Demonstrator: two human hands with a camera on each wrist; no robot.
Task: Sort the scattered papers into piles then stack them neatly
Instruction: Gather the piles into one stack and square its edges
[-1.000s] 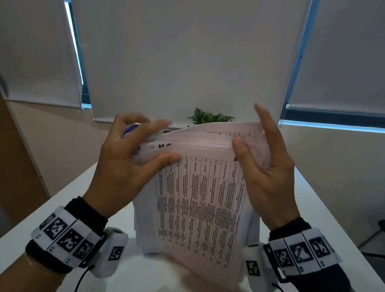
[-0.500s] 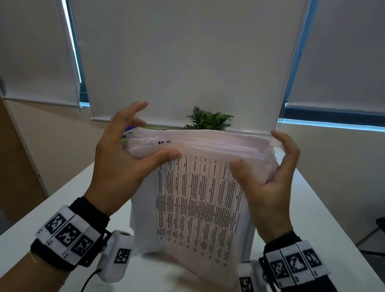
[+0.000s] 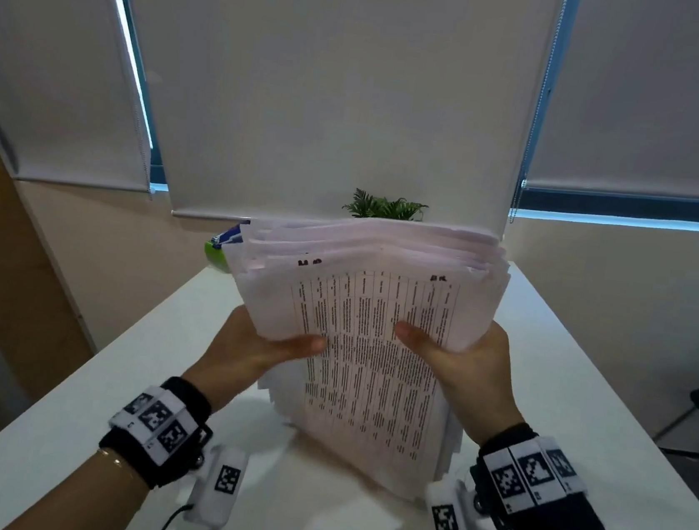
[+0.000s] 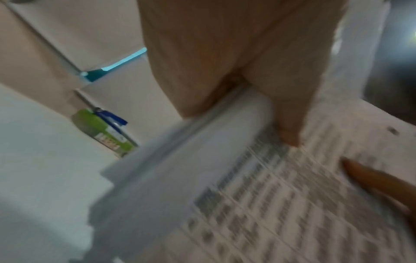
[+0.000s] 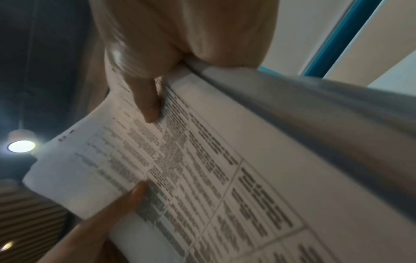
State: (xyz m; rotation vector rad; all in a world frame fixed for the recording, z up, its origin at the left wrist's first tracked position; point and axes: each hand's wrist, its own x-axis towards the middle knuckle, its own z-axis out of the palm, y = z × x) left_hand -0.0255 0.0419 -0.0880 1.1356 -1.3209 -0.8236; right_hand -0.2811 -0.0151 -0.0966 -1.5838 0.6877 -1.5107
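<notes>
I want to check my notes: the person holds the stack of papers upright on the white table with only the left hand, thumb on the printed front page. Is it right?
Not quite: both hands hold it. In the head view the left hand and the right hand grip the stack of papers from each side, thumbs on the printed front page, upright on the white table.

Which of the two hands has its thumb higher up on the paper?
The right hand. Its thumb presses the printed front sheet of the paper stack a little higher than the left hand's thumb, which lies lower, near the stack's left edge.

Dim room, window slivers glowing; both wrist views motion-blurred.
</notes>
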